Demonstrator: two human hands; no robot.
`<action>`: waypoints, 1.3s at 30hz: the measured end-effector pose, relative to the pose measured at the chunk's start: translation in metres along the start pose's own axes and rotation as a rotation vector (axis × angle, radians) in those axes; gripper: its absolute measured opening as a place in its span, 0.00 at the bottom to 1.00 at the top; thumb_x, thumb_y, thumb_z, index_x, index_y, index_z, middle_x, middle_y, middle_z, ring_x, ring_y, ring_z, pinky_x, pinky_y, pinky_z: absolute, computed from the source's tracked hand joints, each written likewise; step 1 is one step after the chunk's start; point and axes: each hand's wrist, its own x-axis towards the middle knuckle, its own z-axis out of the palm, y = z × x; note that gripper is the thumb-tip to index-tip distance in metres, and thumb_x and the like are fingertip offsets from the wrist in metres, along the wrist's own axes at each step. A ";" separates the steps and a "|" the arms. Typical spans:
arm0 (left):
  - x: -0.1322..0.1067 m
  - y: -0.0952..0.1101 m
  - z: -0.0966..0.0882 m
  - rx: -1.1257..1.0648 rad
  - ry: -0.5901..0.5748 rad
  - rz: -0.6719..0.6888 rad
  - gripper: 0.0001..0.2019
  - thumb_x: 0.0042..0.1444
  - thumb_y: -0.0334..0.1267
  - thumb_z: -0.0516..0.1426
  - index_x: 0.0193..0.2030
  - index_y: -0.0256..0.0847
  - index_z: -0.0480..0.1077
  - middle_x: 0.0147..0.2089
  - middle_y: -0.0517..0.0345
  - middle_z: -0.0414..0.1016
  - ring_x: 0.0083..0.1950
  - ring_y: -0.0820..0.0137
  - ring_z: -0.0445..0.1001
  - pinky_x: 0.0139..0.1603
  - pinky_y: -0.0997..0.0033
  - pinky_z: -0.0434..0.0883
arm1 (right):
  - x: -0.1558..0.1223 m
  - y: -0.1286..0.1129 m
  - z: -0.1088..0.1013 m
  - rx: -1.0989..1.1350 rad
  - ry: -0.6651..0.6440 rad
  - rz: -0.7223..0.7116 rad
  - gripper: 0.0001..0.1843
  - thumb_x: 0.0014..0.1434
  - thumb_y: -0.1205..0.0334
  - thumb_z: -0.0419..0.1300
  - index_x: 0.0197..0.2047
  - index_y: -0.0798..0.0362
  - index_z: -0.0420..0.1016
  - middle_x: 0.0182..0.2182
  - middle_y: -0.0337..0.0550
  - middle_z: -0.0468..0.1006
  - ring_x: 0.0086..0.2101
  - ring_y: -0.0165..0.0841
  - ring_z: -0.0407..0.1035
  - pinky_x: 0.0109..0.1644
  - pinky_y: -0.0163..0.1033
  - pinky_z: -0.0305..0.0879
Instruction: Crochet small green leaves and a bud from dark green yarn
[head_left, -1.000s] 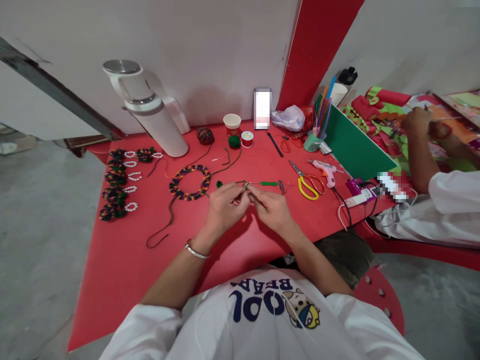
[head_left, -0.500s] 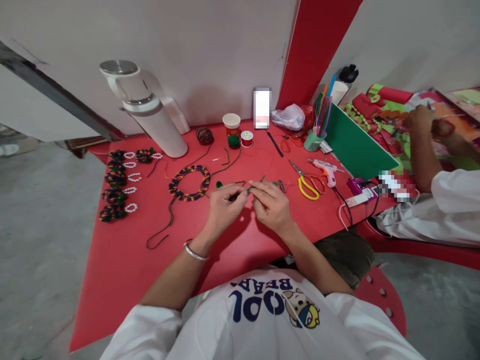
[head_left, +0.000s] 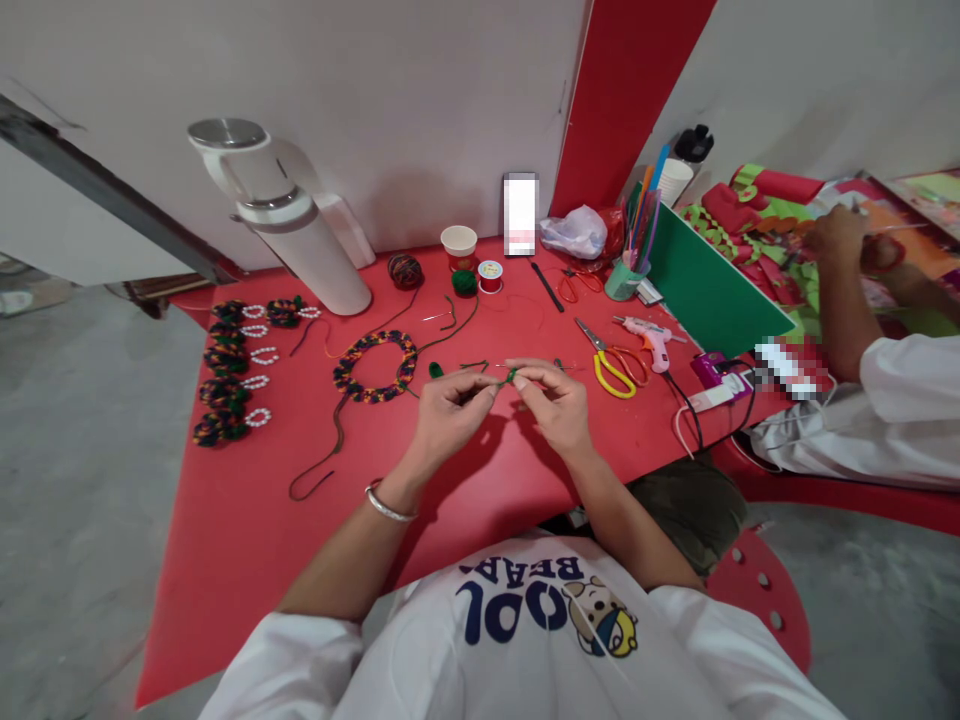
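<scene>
Pinching a green yarn piece between them, the left hand and right hand both close their fingertips on it just above the red table, near the multicoloured yarn ring and yellow-handled scissors.

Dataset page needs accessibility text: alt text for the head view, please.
Over a red table, a person's left hand and right hand pinch a green cord between them. A yarn ring, yellow scissors and a pink glue gun lie nearby.
</scene>
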 end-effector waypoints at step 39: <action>0.002 0.003 -0.005 -0.426 -0.092 -0.272 0.19 0.45 0.54 0.73 0.32 0.38 0.82 0.19 0.64 0.68 0.18 0.80 0.57 0.19 0.76 0.55 | -0.003 -0.008 -0.001 -0.121 -0.209 0.056 0.14 0.61 0.56 0.66 0.49 0.47 0.86 0.38 0.42 0.87 0.38 0.34 0.79 0.39 0.38 0.77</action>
